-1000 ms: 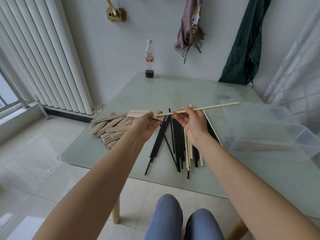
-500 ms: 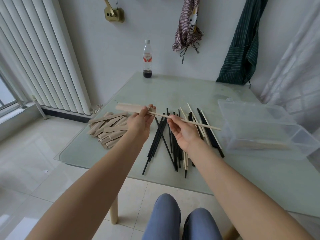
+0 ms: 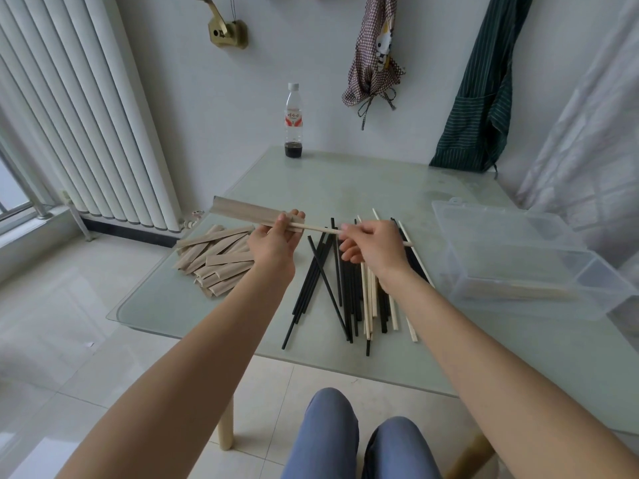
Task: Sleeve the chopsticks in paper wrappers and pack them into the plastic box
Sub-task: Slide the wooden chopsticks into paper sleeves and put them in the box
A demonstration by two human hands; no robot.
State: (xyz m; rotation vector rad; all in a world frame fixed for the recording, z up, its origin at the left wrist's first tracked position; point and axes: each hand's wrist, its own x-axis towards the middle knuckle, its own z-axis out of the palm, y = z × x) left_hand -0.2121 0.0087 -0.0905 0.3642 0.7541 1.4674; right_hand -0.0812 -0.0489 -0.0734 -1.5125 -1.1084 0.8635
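A: Which way is the pale wooden chopstick [image 3: 316,228] lying from each grip?

B: It is running between the two hands, above the frosted glass table [image 3: 363,188]. The right hand [image 3: 371,245] is pinching it near its right end, with only a short stub [image 3: 408,243] poking out past the knuckles. The left hand [image 3: 276,240] is holding the tan paper wrapper [image 3: 247,212] at its open mouth, fingers curled around it, and the stick's tip is sitting inside that mouth.

A: And the long axes?

B: Stick and wrapper are lining up nearly on one line, slanting from upper left, the wrapper's closed end, down to lower right. The tip is pointing left.

A: So the coming push?

B: I judge it is going leftward along that axis, driven by the right hand, with the left only steadying the sleeve. A kink in the paper could snag the tip.

A: Where does it go afterwards?

B: Into the clear plastic box [image 3: 587,281] standing just right of the loose black and pale chopsticks [image 3: 349,292]. The pile of empty paper wrappers [image 3: 214,261] is lying under the left hand.
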